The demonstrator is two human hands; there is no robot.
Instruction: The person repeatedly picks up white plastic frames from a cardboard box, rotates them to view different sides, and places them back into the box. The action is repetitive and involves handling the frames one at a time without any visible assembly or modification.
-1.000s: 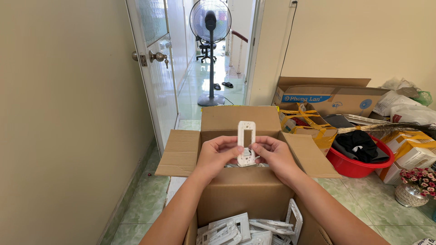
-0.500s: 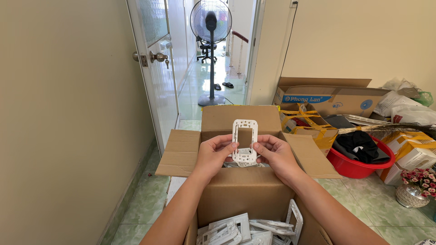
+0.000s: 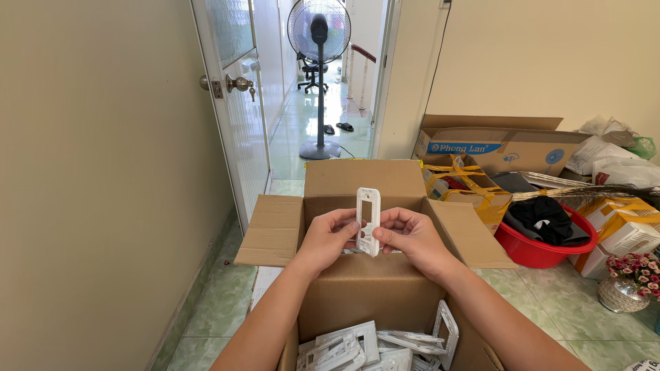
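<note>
Head view, looking down. The left hand point(image 3: 331, 237) and the right hand point(image 3: 410, 237) meet at the centre of the frame and together hold a white plastic frame plate point(image 3: 368, 221) upright, turned nearly edge-on, above the open cardboard box point(image 3: 357, 288). The fingers of both hands are pressed onto the lower half of the plate, pinching it from either side; the upper half, with its rectangular opening, stands free. At 6 o'clock from the hands, a nearer box holds a heap of similar white plates point(image 3: 375, 343), lying loosely at mixed angles. Whether the held plate is a single piece or two pieces being joined cannot be told. As a judgement, the work is partway: one plate is in hand and many remain in the heap below. At 3 o'clock sit a red basin point(image 3: 543, 253) with dark cloth, further cardboard boxes and a small pot of flowers point(image 3: 629, 282) on the green tiled floor. At 12 o'clock a standing fan point(image 3: 319, 41) occupies the hallway; at 10 o'clock is a white door point(image 3: 237, 124) with a round knob.
</note>
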